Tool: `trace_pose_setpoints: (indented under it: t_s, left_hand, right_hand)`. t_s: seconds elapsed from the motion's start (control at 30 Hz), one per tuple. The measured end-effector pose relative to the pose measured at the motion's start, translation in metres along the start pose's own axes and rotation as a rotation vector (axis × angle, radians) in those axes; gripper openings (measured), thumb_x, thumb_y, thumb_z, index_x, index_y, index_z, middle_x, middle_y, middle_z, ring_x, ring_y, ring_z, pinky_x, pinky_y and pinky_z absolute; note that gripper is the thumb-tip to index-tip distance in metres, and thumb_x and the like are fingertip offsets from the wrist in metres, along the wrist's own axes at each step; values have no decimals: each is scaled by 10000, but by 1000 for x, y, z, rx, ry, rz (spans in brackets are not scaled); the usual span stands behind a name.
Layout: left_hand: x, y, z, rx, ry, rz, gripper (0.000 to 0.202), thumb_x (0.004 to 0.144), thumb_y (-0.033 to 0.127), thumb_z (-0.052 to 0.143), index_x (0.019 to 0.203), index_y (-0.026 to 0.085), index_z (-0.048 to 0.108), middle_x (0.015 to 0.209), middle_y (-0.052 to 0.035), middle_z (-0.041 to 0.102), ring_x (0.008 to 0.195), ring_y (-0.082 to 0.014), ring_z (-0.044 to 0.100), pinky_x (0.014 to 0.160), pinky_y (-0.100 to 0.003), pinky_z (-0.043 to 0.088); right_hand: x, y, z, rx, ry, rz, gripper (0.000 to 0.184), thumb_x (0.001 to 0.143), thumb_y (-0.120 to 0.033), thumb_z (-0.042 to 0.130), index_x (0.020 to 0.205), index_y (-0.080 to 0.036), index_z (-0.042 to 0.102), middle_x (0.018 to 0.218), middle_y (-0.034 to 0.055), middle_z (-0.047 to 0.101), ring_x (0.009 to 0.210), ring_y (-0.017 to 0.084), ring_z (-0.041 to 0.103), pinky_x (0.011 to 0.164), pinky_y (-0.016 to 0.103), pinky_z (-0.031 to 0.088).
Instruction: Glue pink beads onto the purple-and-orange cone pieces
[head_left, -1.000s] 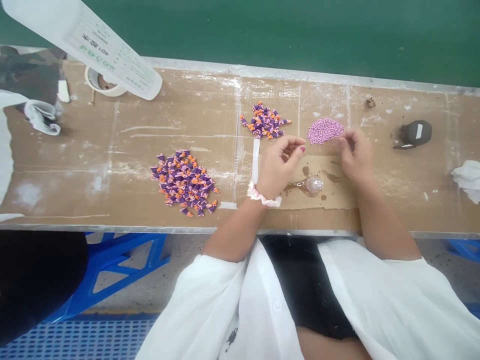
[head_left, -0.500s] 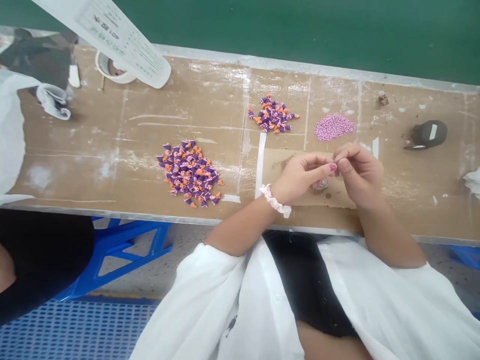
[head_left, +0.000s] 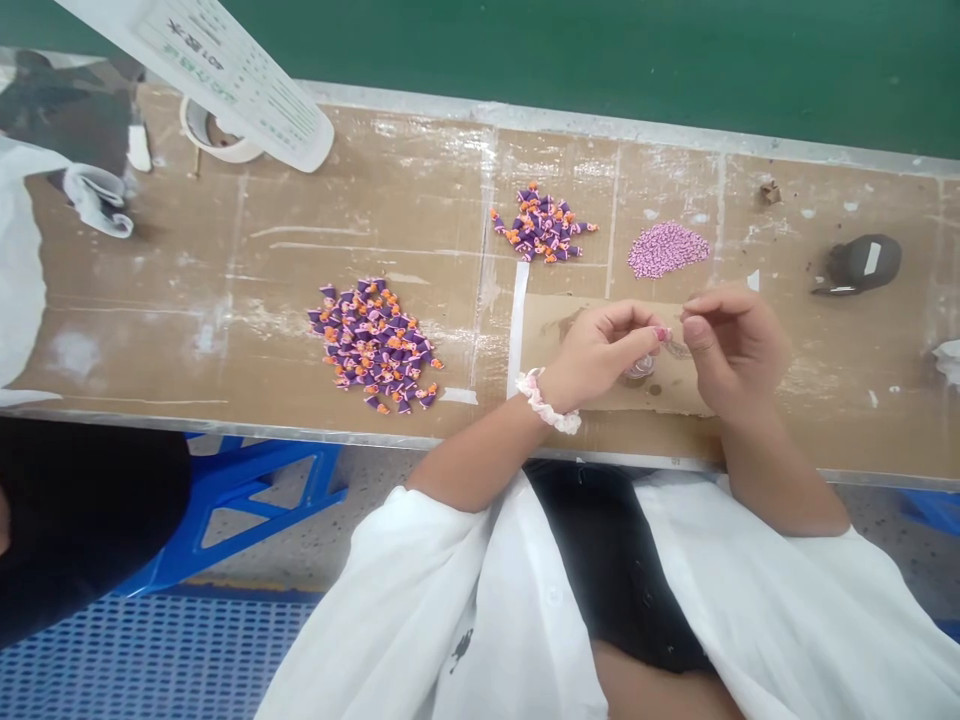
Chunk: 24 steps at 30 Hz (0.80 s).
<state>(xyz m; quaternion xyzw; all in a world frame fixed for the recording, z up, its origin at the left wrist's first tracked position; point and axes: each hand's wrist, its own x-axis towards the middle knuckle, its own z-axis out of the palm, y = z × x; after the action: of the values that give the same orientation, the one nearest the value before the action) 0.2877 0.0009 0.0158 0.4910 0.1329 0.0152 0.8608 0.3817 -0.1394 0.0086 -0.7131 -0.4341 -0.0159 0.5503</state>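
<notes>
My left hand [head_left: 600, 350], with a pink-white scrunchie [head_left: 547, 403] at its wrist, pinches thumb and forefinger together; whatever is between them is too small to name. Just to the right, my right hand [head_left: 739, 345] also has thumb and forefinger closed in a pinch, its contents unclear. A narrow gap separates the two sets of fingertips. Under them, a small clear round item [head_left: 641, 368] rests on a cardboard piece [head_left: 592, 395], partly covered by my left hand. Beyond lie a heap of small pink beads [head_left: 667, 250] and a pile of purple-and-orange figures [head_left: 544, 226].
A larger pile of similar figures [head_left: 379, 345] lies to the left. Further off are a tape roll [head_left: 196, 125], a white labelled bottle [head_left: 247, 90] and a crumpled white cloth [head_left: 94, 200]. A dark grey lump [head_left: 862, 265] sits at right. Another person's dark-clothed leg [head_left: 90, 520] is at lower left.
My right hand has drawn away to the right, so the fingertips that met are now apart. The left hand has barely moved. The whole view has shifted slightly.
</notes>
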Motion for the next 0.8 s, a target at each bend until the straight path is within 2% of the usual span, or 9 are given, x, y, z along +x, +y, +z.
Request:
trace_pose_setpoints:
  t_s: [0.1, 0.27, 0.43, 0.57, 0.67, 0.8]
  left_hand:
    - [-1, -1, 0, 66, -9, 62, 308, 786, 433, 731, 759, 157, 597, 659, 38, 557, 543, -38, 477, 519, -179, 418]
    - [0, -6, -3, 295, -6, 226, 205, 888, 347, 601, 797, 163, 600, 687, 26, 578, 571, -54, 521, 554, -186, 432]
    - [2, -9, -6, 643, 40, 534, 124, 882, 223, 589, 778, 162, 613, 682, 29, 598, 606, -59, 501, 613, -192, 420]
    - [3, -10, -7, 835, 52, 738, 108, 888, 168, 565, 793, 162, 616, 711, 20, 629, 673, -72, 549, 674, -193, 436]
    - [4, -9, -9, 907, 51, 797, 106, 885, 143, 553, 798, 163, 610, 731, 12, 649, 707, -79, 574, 699, -196, 442]
    - [4, -8, -10, 903, 23, 786, 97, 882, 140, 548, 812, 164, 611, 736, 10, 650, 703, -81, 577, 684, -196, 434]
  right_hand:
    - [2, -2, -4, 16, -38, 24, 97, 891, -191, 643, 937, -276, 644, 820, 0, 625, 723, 160, 584, 628, 323, 470]
    - [4, -9, -8, 18, -123, 57, 126, 843, -136, 660, 847, -259, 633, 727, -19, 610, 646, 146, 555, 594, 316, 456]
    - [7, -10, -10, 44, -167, 85, 145, 813, -101, 651, 781, -238, 616, 687, -23, 591, 635, 138, 547, 586, 300, 430]
    - [10, -7, -14, 60, -222, 50, 158, 794, -83, 644, 766, -235, 616, 669, -23, 582, 629, 141, 538, 587, 304, 423]
    - [10, -6, -15, 64, -243, 31, 169, 788, -73, 647, 778, -240, 621, 683, -23, 592, 632, 143, 541, 594, 308, 430]
    - [11, -8, -15, 90, -237, 41, 182, 786, -63, 655, 786, -242, 626, 692, -21, 601, 645, 148, 554, 600, 311, 439]
